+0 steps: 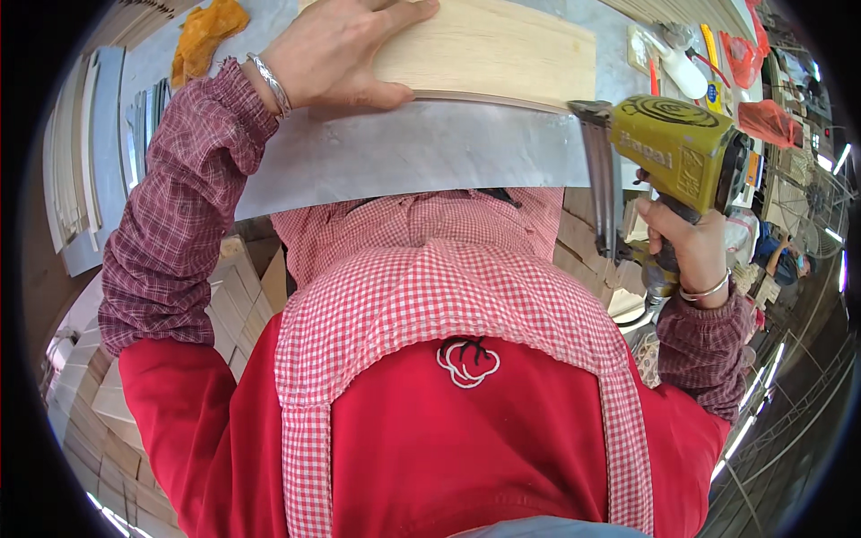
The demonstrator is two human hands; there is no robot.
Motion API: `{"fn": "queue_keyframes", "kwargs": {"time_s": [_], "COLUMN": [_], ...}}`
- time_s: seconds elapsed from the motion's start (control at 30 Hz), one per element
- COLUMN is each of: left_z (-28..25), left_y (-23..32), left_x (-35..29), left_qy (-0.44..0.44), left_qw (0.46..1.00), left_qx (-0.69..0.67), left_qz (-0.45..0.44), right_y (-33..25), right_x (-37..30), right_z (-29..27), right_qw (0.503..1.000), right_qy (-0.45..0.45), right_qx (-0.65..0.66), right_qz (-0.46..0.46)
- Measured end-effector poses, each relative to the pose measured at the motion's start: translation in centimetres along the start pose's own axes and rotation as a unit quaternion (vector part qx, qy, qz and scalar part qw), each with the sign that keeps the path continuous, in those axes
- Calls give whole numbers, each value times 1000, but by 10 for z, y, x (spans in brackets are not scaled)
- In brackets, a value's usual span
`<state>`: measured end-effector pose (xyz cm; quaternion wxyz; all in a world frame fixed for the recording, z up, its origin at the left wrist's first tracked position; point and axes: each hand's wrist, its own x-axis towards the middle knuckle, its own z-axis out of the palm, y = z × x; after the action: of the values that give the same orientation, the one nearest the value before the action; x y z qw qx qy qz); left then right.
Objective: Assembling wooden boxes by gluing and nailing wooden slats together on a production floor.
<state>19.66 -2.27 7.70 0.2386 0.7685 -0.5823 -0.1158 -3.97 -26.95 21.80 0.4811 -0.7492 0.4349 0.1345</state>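
Note:
A pale wooden board [502, 54] lies on the grey worktable, its near edge toward me. My left hand [336, 54] grips it at the left, thumb along the near edge and fingers over the top; some fingertips are cut off by the picture's upper edge. My right hand [695, 242] is wrapped around the handle of a yellow-green pneumatic nail gun [668, 143]. The gun's nose meets the board's near right corner in this view; whether they touch I cannot tell. Its dark metal magazine [603, 188] points down toward me.
On the grey worktable [386, 152] lies an orange-yellow cloth [206, 36] at the far left. A white bottle [686, 73] and red plastic bags [769, 123] are at the far right. Long strips [76, 152] stand stacked at the left. Another person [787, 255] is visible in the right background.

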Motion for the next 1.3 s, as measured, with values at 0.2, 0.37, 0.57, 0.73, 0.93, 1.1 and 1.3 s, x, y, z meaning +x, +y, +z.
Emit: {"fn": "queue_keyframes", "kwargs": {"time_s": [0.2, 0.37, 0.57, 0.73, 0.93, 1.1, 1.3], "left_z": [-2, -2, 7, 2, 10, 24, 40], "left_y": [22, 34, 37, 45, 45, 46, 65], "left_x": [34, 45, 53, 65, 51, 38, 21], "left_qy": [-4, -5, 13, -99, -35, 37, 85], "left_qw": [1000, 1000, 1000, 988, 999, 994, 989], "left_qx": [-8, -6, 3, -99, 10, 105, 98], "left_qz": [-4, 0, 12, -61, -32, -2, 76], "right_y": [-7, -9, 1, -1, -3, -10, -8], "right_x": [-1, -2, -1, 0, 0, -5, -1], "right_z": [2, 1, -1, -1, 6, 8, 2], "right_qw": [999, 997, 996, 999, 997, 997, 996], "right_qy": [-44, -61, -61, -42, -37, -35, -13], "right_qx": [-11, -36, 3, 0, -47, -35, -42], "right_qz": [-20, -36, -66, -6, -41, -55, -72]}}
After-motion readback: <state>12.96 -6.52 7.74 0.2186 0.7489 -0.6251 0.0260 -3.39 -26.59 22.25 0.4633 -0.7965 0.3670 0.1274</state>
